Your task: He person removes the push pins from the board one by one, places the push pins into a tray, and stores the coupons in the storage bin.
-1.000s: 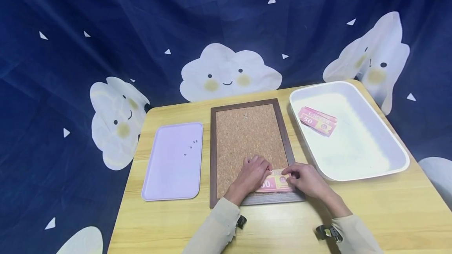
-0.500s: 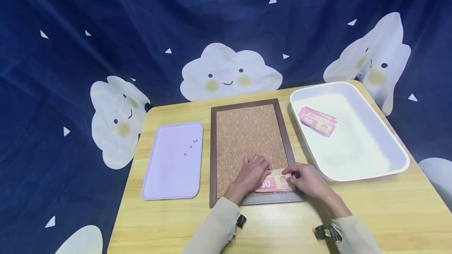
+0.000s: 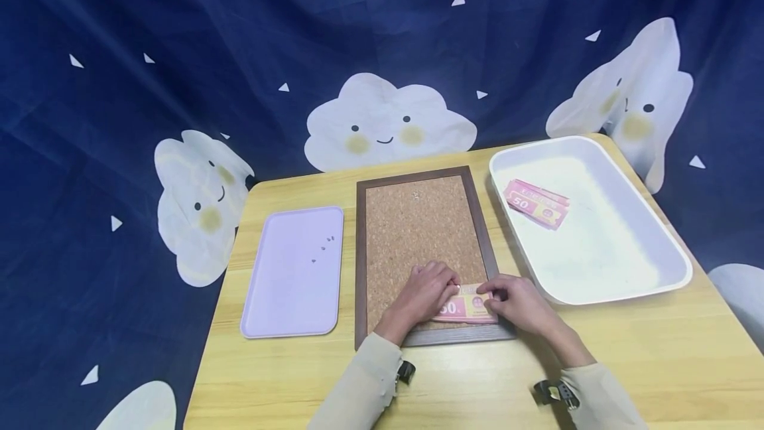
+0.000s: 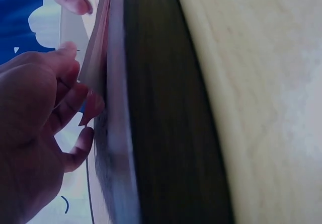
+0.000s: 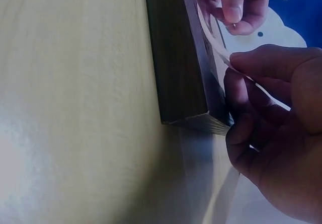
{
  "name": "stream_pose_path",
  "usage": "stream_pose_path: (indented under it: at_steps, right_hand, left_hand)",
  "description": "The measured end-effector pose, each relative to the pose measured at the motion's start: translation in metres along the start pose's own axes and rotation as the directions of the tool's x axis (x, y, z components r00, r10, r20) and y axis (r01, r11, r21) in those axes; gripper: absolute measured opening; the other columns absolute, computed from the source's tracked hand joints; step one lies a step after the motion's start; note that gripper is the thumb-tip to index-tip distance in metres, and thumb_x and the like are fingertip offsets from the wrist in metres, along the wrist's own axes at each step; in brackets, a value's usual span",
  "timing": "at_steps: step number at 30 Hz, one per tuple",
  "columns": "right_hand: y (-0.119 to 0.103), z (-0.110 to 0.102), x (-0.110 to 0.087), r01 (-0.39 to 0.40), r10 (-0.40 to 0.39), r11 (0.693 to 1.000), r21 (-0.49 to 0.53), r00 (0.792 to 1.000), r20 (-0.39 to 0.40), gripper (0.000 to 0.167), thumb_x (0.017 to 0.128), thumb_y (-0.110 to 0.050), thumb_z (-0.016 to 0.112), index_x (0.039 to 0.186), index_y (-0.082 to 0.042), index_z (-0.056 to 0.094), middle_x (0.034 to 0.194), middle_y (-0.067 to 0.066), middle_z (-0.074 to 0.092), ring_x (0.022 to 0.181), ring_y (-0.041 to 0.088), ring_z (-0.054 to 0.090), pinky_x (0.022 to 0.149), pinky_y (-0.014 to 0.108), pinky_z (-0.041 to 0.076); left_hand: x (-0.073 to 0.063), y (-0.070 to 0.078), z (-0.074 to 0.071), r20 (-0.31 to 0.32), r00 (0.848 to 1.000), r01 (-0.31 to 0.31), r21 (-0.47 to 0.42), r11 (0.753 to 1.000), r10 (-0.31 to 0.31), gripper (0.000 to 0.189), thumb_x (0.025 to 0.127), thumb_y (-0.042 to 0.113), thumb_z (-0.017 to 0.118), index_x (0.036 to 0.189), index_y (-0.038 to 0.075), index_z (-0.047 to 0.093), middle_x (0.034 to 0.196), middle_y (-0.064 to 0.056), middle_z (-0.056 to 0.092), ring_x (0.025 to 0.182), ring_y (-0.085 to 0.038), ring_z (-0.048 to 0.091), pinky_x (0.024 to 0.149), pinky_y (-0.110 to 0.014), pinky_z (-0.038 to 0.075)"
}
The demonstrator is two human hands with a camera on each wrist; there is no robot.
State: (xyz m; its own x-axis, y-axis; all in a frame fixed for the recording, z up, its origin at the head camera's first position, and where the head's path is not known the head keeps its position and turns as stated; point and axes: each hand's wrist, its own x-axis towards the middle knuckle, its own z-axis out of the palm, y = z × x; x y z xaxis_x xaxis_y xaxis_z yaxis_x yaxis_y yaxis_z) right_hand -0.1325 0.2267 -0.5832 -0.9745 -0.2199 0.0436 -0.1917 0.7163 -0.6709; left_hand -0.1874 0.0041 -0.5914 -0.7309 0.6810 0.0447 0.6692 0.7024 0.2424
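Note:
A pink and yellow coupon printed with a 50 (image 3: pixel 468 308) lies along the lower edge of the framed corkboard (image 3: pixel 418 237). My left hand (image 3: pixel 425 294) is over its left part, partly covering the print. In the right wrist view, the left thumb and a finger pinch a small pin (image 5: pixel 234 25), its point showing between the fingertips. My right hand (image 3: pixel 518 302) pinches the coupon's right end between thumb and finger; there the paper (image 5: pixel 216 44) bows up from the board. From the left wrist, the coupon's edge (image 4: pixel 94 58) stands raised beside the left fingers.
Left of the board lies a lilac tray (image 3: pixel 286 284) with several tiny pins (image 3: pixel 323 248). A white tub (image 3: pixel 609 251) on the right holds more pink coupons (image 3: pixel 537 204). A small clear piece (image 3: pixel 416 195) sits near the board's top. Behind the wooden table (image 3: pixel 453 383) hangs a blue curtain (image 3: pixel 418 32).

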Motion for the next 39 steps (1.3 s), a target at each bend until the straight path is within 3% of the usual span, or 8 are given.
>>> stream_pose_path:
  at_steps: [6, 15, 25, 39]
  right_hand:
    - [-0.002, -0.001, -0.002, 0.010, -0.010, 1.000, 0.027, 1.000, -0.014, 0.028, 0.074, -0.007, 0.076, 0.101, -0.015, 0.072, 0.074, -0.013, 0.059, 0.064, -0.003, 0.050, 0.061, 0.021, 0.044]
    - [-0.007, -0.004, -0.002, 0.007, -0.007, 1.000, 0.027, 0.999, -0.034, 0.034, 0.073, -0.007, 0.077, 0.105, -0.017, 0.071, 0.079, -0.011, 0.060, 0.065, -0.001, 0.052, 0.060, 0.020, 0.045]
    - [-0.014, -0.009, 0.000, -0.023, 0.028, 0.994, 0.109, 0.999, -0.041, 0.037, 0.074, -0.004, 0.074, 0.109, -0.015, 0.069, 0.081, -0.009, 0.060, 0.062, -0.001, 0.054, 0.057, 0.021, 0.048]
    - [-0.020, -0.021, 0.006, 0.010, 0.003, 0.995, 0.102, 0.993, -0.121, 0.040, 0.075, -0.002, 0.076, 0.113, -0.011, 0.069, 0.086, -0.002, 0.066, 0.067, -0.002, 0.058, 0.063, 0.021, 0.050]
  left_hand:
    - [-0.002, -0.004, -0.004, -0.025, 0.999, -0.042, 0.024, 0.999, 0.043, 0.022, 0.100, 0.038, 0.046, 0.110, 0.027, 0.063, 0.112, 0.012, 0.062, 0.114, -0.008, 0.055, 0.099, -0.034, 0.040]
    - [-0.005, -0.008, -0.009, -0.046, 0.998, -0.053, 0.008, 0.999, 0.053, 0.023, 0.100, 0.038, 0.046, 0.111, 0.027, 0.062, 0.116, 0.011, 0.062, 0.115, -0.009, 0.056, 0.099, -0.035, 0.040]
    - [-0.010, -0.016, -0.019, -0.079, 0.994, -0.086, -0.067, 0.994, 0.081, 0.020, 0.099, 0.036, 0.049, 0.110, 0.027, 0.063, 0.115, 0.010, 0.063, 0.114, -0.009, 0.056, 0.101, -0.038, 0.039]
    - [-0.016, -0.038, -0.032, -0.097, 0.995, 0.002, -0.105, 0.994, -0.013, 0.021, 0.098, 0.038, 0.051, 0.108, 0.024, 0.063, 0.116, 0.009, 0.064, 0.117, -0.010, 0.055, 0.106, -0.041, 0.036]
